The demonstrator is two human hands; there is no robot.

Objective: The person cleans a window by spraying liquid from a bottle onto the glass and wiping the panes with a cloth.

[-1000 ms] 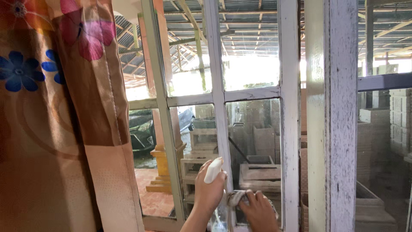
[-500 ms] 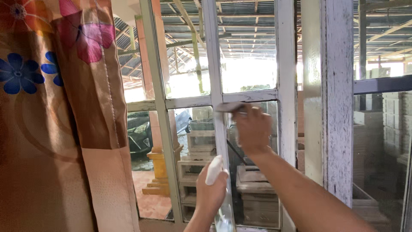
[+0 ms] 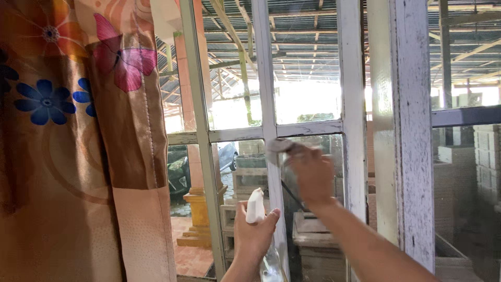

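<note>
A: Fingers first. What does the right hand [image 3: 313,175] show?

B: Its fingers are clenched on a grey cloth [image 3: 282,145], pressed against the glass pane [image 3: 318,209] at the pane's upper left corner, just under the white crossbar [image 3: 308,128]. The hand is blurred; single fingers cannot be told apart.

A: And the left hand [image 3: 254,235]?

B: Wrapped around the neck of a clear spray bottle [image 3: 269,263]. The white spray head [image 3: 255,206] stands above the fist, thumb beside it. The bottle is upright, low in the view, in front of the white mullion [image 3: 270,172].

A: Are the hands touching?

B: No. The right is above, the left below and to its left; the right forearm runs down to the lower right edge.

A: Surface condition?

B: White window frame [image 3: 350,156], paint worn and flaking, worst on the broad post [image 3: 412,146] at right. The panes look dusty.

A: Surroundings?

B: A brown curtain [image 3: 78,172] with blue, orange and pink flowers hangs at left, beside the open sash. Through the glass: a roofed yard with bare rafters, stacks of grey concrete blocks [image 3: 488,162], stacked block moulds [image 3: 250,177], an orange pillar base [image 3: 197,219] and a dark car [image 3: 178,169]. Bright daylight beyond the roof.
</note>
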